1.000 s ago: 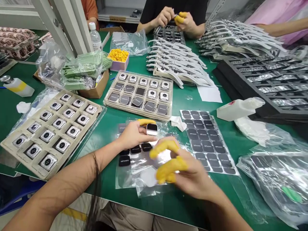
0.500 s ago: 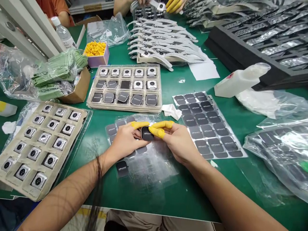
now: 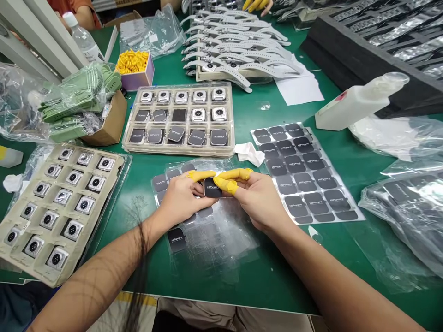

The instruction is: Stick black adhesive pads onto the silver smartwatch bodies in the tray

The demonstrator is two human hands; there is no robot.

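Observation:
Both my hands meet over the middle of the green table, holding one small watch face with a black "HiFuture" front (image 3: 212, 187). My left hand (image 3: 183, 193) grips its left side and lower edge. My right hand (image 3: 254, 193) pinches its upper right with yellow-covered fingertips. Beneath them lies a mostly bare clear sticker sheet (image 3: 221, 230), a few black stickers still on its left. A fuller sheet of black stickers (image 3: 304, 177) lies to the right. Behind my hands, a tray (image 3: 178, 150) holds watch faces, some back side up, some black side up.
At the left, another tray (image 3: 20, 253) holds several watch faces. A box of yellow finger covers (image 3: 133, 69), grey straps (image 3: 238, 50) and a white bottle (image 3: 356, 106) stand farther back. Another person's yellow-tipped hand (image 3: 258, 5) shows at the top.
The view has shifted slightly, so the table's far items sit higher. Both my hands keep hold of the watch face, its black front now showing a little more. The other person's hand has moved partly out of view.

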